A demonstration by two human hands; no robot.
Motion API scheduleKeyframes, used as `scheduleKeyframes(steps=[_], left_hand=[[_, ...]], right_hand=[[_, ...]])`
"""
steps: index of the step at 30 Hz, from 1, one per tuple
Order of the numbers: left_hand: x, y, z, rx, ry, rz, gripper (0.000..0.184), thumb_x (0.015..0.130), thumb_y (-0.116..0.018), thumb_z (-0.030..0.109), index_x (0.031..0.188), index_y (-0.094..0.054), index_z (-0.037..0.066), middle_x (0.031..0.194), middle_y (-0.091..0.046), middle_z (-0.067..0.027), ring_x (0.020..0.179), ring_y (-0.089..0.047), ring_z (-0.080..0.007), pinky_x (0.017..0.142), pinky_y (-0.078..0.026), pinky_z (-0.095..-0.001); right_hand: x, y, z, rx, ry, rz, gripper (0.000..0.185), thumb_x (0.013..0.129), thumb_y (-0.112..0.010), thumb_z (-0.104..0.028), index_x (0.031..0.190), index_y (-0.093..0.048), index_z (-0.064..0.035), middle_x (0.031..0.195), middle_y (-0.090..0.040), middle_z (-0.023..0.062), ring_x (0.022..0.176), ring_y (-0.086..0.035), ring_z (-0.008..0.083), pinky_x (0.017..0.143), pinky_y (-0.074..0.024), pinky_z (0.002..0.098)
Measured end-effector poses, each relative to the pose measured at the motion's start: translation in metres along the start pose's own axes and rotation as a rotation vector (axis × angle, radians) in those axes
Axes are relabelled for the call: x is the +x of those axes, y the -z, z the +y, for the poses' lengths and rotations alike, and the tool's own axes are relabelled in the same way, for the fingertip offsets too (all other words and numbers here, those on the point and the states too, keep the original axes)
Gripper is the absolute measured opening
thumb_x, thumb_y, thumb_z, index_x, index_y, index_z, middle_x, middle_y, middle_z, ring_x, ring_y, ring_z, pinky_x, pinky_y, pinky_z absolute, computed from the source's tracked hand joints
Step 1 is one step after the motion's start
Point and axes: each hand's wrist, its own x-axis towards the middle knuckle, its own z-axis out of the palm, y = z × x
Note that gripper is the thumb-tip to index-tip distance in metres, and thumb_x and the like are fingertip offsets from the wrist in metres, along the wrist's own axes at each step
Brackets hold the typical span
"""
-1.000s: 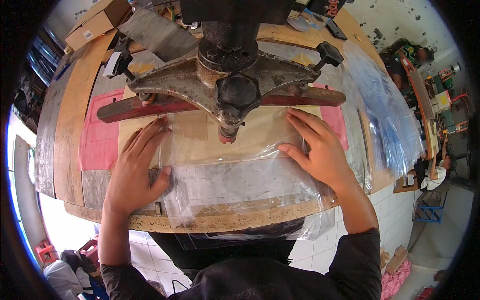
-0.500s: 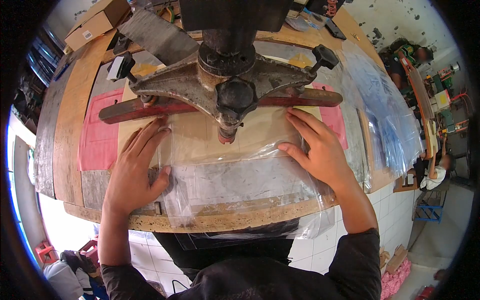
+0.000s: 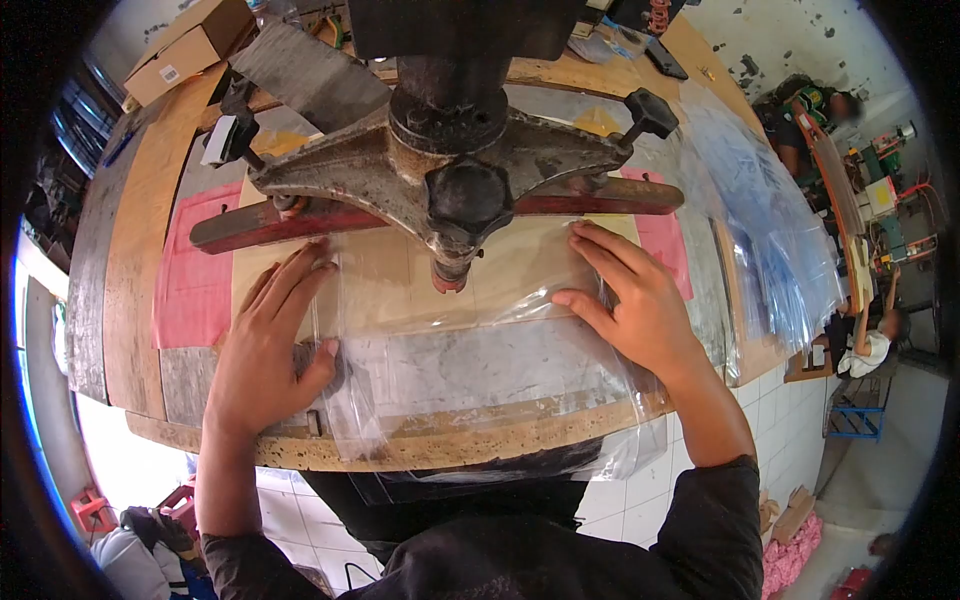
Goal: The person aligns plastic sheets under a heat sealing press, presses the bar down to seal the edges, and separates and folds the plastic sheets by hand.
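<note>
A clear plastic sheet (image 3: 470,365) lies on the worktable and hangs over its front edge. My left hand (image 3: 262,350) rests flat at the sheet's left side, fingers stretched forward and thumb apart. On its right side, my right hand (image 3: 640,310) lies with fingers extended and thumb spread. A tan panel (image 3: 385,285) shows through the plastic between the hands. Just beyond my fingertips, a dark metal press head (image 3: 340,172) carries a long reddish bar (image 3: 600,197). The bar hides the far part of the panel. Pink sheeting (image 3: 185,300) shows at both sides.
A heap of clear plastic sheets (image 3: 765,220) covers the table's right side. A cardboard box (image 3: 185,55), a grey plate (image 3: 310,80) and a phone (image 3: 666,58) sit toward the back. Other people (image 3: 872,350) are at the far right, near a bench with equipment.
The view has shifted very slightly. Both hands stay in nearly the same place on the plastic sheet, and the press head looks unchanged.
</note>
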Motion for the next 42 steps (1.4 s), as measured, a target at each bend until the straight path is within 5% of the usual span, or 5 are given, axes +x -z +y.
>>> scheduleKeyframes(steps=[22, 28, 33, 42], left_hand=[[-0.001, 0.000, 0.001, 0.021, 0.022, -0.006, 0.068, 0.077, -0.068, 0.016, 0.141, -0.056, -0.002, 0.153, -0.052, -0.0250, 0.143, -0.048, -0.0455, 0.123, -0.035, -0.0517], [0.000, 0.002, 0.001, 0.015, 0.005, 0.000, 0.068, 0.077, -0.068, 0.016, 0.142, -0.056, -0.002, 0.152, -0.052, -0.0252, 0.143, -0.048, -0.0450, 0.123, -0.035, -0.0515], [0.000, 0.001, 0.000, 0.013, 0.001, -0.002, 0.068, 0.078, -0.068, 0.017, 0.142, -0.056, -0.002, 0.152, -0.052, -0.0252, 0.143, -0.048, -0.0446, 0.124, -0.034, -0.0517], [-0.001, 0.000, -0.001, 0.040, -0.016, 0.004, 0.067, 0.079, -0.067, 0.018, 0.142, -0.056, -0.002, 0.152, -0.052, -0.0267, 0.142, -0.049, -0.0449, 0.124, -0.034, -0.0521]], right_hand=[[0.002, 0.000, 0.001, -0.008, 0.003, 0.007, 0.060, 0.086, -0.084, -0.040, 0.122, -0.071, 0.0066, 0.136, -0.067, 0.0167, 0.116, -0.070, 0.0346, 0.095, -0.0589, 0.0425], [0.003, 0.002, 0.000, -0.067, 0.039, 0.004, 0.059, 0.085, -0.084, -0.038, 0.123, -0.070, 0.0044, 0.137, -0.066, 0.0155, 0.122, -0.066, 0.0331, 0.102, -0.0529, 0.0451], [0.012, 0.003, 0.000, -0.104, 0.232, -0.134, 0.053, 0.095, -0.073, -0.032, 0.140, -0.064, -0.0052, 0.147, -0.061, 0.0093, 0.133, -0.057, 0.0293, 0.110, -0.0466, 0.0434], [0.013, 0.000, -0.001, -0.146, 0.211, -0.250, 0.056, 0.104, -0.060, -0.033, 0.155, -0.052, -0.0113, 0.162, -0.049, 0.0020, 0.141, -0.050, 0.0259, 0.114, -0.0426, 0.0426]])
